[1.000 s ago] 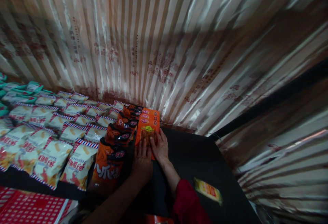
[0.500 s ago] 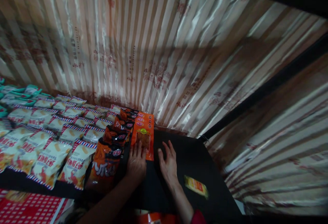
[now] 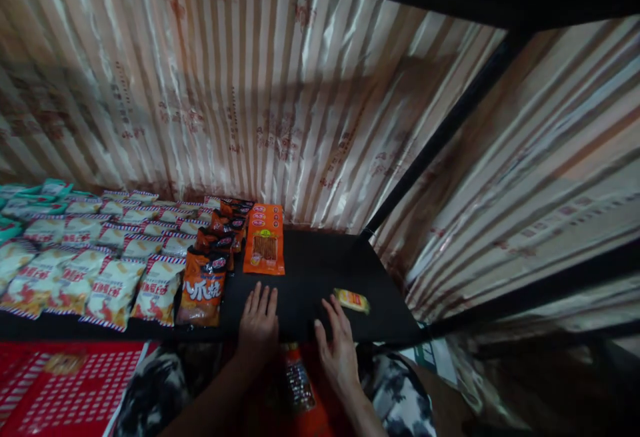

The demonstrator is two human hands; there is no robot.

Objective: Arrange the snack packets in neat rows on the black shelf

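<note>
My left hand (image 3: pixel 259 322) is over the black shelf (image 3: pixel 310 257) near its front edge, fingers stretched out and holding nothing. Just beyond its fingertips lies a flat orange snack packet (image 3: pixel 265 240) with a window showing brown sticks. My right hand (image 3: pixel 338 347) is open at the shelf's front edge, its fingertips close to a small yellow packet (image 3: pixel 351 300); whether they touch it I cannot tell. Between my forearms, below the shelf edge, another orange packet (image 3: pixel 299 383) is partly in shadow.
Left of the orange packet stands a row of orange-and-black snack bags (image 3: pixel 201 290). Several rows of white snack bags (image 3: pixel 113 290) fill the shelf further left. A red basket (image 3: pixel 75 390) is at lower left. A black post (image 3: pixel 440 137) and striped sheeting (image 3: pixel 280 90) border the shelf.
My left hand has come off the flat orange packet and drawn back toward the shelf's front edge. My right hand is now nearer the yellow packet. The view has shifted.
</note>
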